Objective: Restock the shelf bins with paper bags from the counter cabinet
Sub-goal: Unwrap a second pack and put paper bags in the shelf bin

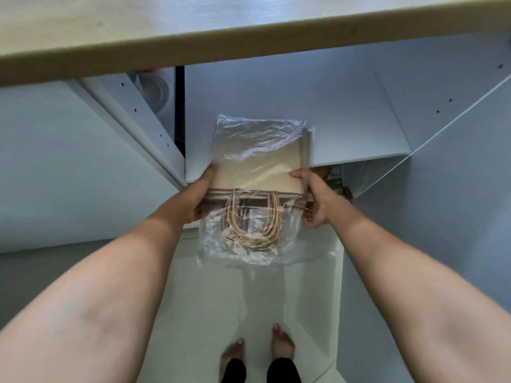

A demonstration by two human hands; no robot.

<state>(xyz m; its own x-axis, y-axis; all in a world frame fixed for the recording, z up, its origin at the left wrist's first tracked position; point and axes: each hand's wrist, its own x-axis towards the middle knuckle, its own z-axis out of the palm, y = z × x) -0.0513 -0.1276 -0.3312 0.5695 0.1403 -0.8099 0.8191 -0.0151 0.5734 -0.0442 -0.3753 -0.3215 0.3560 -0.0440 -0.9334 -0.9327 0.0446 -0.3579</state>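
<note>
A flat stack of brown paper bags (260, 172) with twisted paper handles, wrapped in a clear plastic sleeve, hangs in front of the open counter cabinet (290, 106). My left hand (197, 199) grips the stack's left edge. My right hand (312, 201) grips its right edge. The handles point toward me and the loose plastic droops below them. No shelf bins are in view.
The wooden countertop edge (249, 42) runs across the top. White cabinet doors stand open at left (69, 161) and right (442, 175). A roll of tape (154, 89) sits in the left compartment. My bare feet (260, 349) stand on the pale tiled floor.
</note>
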